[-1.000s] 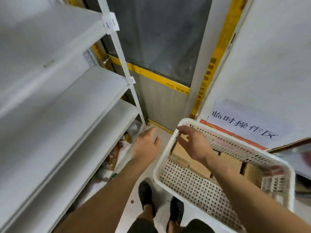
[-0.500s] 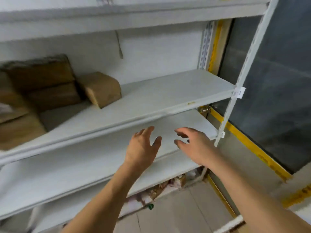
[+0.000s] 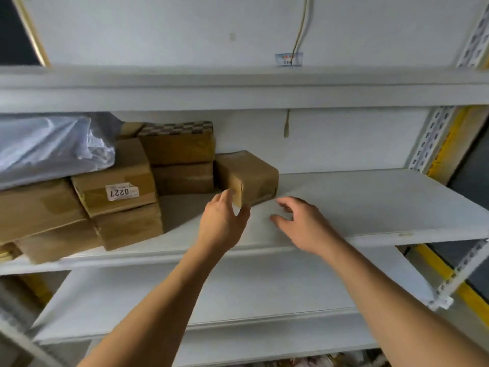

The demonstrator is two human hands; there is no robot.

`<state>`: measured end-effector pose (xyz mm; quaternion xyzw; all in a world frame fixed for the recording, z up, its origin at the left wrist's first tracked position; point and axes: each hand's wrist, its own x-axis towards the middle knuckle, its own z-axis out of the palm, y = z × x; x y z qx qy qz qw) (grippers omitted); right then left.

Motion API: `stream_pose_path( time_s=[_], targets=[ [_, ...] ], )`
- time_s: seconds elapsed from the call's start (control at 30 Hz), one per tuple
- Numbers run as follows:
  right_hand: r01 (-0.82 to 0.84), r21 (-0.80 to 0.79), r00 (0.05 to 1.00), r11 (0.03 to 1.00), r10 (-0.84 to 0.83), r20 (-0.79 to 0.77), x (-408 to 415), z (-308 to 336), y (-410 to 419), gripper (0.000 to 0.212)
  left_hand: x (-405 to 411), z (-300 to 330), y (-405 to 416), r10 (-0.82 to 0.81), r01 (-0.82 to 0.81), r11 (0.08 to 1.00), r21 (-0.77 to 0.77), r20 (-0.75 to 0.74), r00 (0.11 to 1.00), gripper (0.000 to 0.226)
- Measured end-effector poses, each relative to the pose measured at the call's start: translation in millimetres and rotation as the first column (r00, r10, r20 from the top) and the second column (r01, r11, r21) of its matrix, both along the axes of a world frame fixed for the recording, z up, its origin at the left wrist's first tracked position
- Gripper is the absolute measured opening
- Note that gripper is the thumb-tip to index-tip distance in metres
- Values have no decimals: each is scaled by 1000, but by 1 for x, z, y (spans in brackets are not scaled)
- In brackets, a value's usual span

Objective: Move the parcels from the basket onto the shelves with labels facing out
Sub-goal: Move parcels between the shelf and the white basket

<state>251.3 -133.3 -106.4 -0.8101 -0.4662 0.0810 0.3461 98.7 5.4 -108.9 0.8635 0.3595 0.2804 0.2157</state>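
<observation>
A small brown cardboard parcel [image 3: 248, 176] sits skewed on the middle white shelf [image 3: 370, 205], right of a pile of brown boxes. One box in that pile shows a white label reading 0227 upside down [image 3: 121, 192]. My left hand [image 3: 225, 221] reaches up with relaxed fingers, its fingertips at the parcel's front corner. My right hand [image 3: 299, 221] hovers over the shelf just right of the parcel, fingers spread and loosely bent, holding nothing. The basket is out of view.
A clear plastic bag [image 3: 50, 147] lies on the boxes at the left. Above runs an upper shelf [image 3: 238, 88] with a cable down the wall. A bare lower shelf [image 3: 238, 292] lies below my forearms. Perforated uprights and yellow trim stand at right.
The view has swung from the basket on the floor up and left to the shelves. Both hands rose, empty, and now reach the skewed parcel on the middle shelf.
</observation>
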Motion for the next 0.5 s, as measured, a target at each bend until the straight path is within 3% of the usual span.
stream_pose_path(
  time_s=[0.1, 0.27, 0.37, 0.5],
  targets=[
    [-21, -30, 997, 999, 23, 78, 19, 7, 30, 60, 18, 0, 22, 33, -32, 999, -41, 17, 999, 53],
    [2, -28, 998, 1000, 0, 66, 62, 14, 78, 69, 50, 4, 45, 126, -114, 969, -218, 43, 991, 63],
    [30, 15, 1000, 999, -30, -2, 83, 13, 105, 64, 68, 9, 53, 148, -130, 943, -308, 38, 988, 60],
    [27, 10, 986, 1000, -25, -165, 106, 9, 134, 60, 93, 6, 72, 244, -190, 860, -473, 56, 968, 79]
  ],
)
